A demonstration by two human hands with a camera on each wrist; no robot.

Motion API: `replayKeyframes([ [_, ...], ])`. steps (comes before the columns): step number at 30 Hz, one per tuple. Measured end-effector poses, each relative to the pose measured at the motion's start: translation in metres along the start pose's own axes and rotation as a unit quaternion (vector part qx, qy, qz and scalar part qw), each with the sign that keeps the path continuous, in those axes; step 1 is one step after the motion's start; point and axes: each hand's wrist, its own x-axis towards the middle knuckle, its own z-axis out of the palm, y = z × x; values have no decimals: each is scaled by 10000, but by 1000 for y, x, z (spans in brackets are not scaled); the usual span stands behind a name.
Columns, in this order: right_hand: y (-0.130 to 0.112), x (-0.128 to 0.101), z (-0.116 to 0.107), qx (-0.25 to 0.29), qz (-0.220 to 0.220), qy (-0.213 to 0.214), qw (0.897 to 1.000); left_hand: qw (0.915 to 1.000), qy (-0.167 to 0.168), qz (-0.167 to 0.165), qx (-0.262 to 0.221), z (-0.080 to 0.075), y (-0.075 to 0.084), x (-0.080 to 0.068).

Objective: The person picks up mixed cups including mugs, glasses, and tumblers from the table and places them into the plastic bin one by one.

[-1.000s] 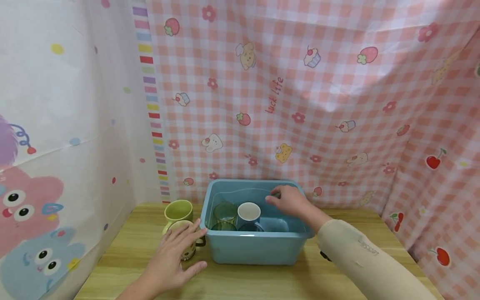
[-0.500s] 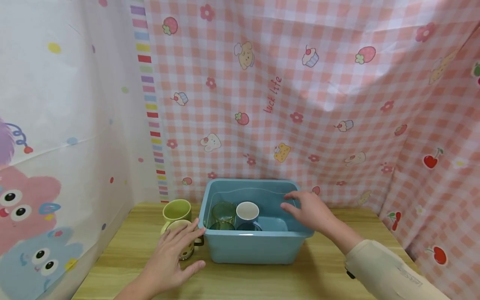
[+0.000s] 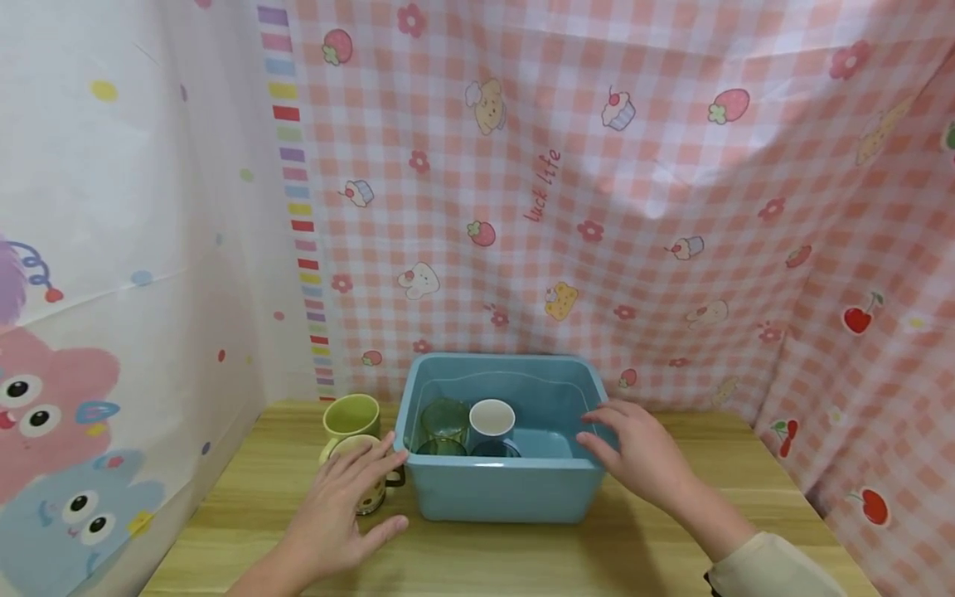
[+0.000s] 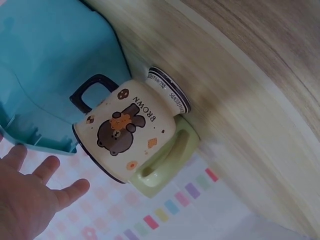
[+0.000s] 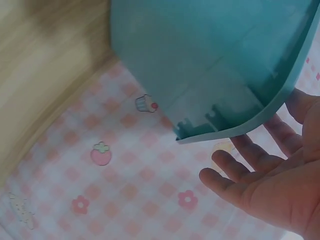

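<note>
A blue plastic bin [image 3: 507,495] stands on the wooden table. My left hand [image 3: 336,506] has its fingers spread, with the fingertips by the bin's front left corner. Under that hand is a cream mug [image 4: 120,132] with a brown bear and a dark handle, partly hidden in the head view. Behind it stands a green mug [image 3: 352,414]. At the bin's right rim, my right hand [image 3: 645,456] lies with loosely bent fingers and holds nothing. Inside the bin are a cup with a white interior [image 3: 492,417], a green glass [image 3: 445,420] and a dark blue glass [image 3: 496,448].
A second green glass rim [image 3: 442,448] shows near the bin's front wall. Pink checked cloth [image 3: 515,191] hangs close behind the bin, and a white printed curtain [image 3: 179,249] hangs on the left. The wooden table [image 3: 477,560] extends in front.
My right hand has moved from over the bin's inside rightward and toward me, to its right rim. The left hand has stayed beside the mugs.
</note>
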Motion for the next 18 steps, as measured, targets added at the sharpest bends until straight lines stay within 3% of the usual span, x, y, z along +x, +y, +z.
replayKeyframes([
  [5, 11, -14, 1, -212, 78, 151, 9996, 10000, 43, 47, 56, 1, 2, 1],
  [18, 26, -41, -4, -22, 518, 257, 9983, 10000, 89, 16, -3, 3, 2, 1],
])
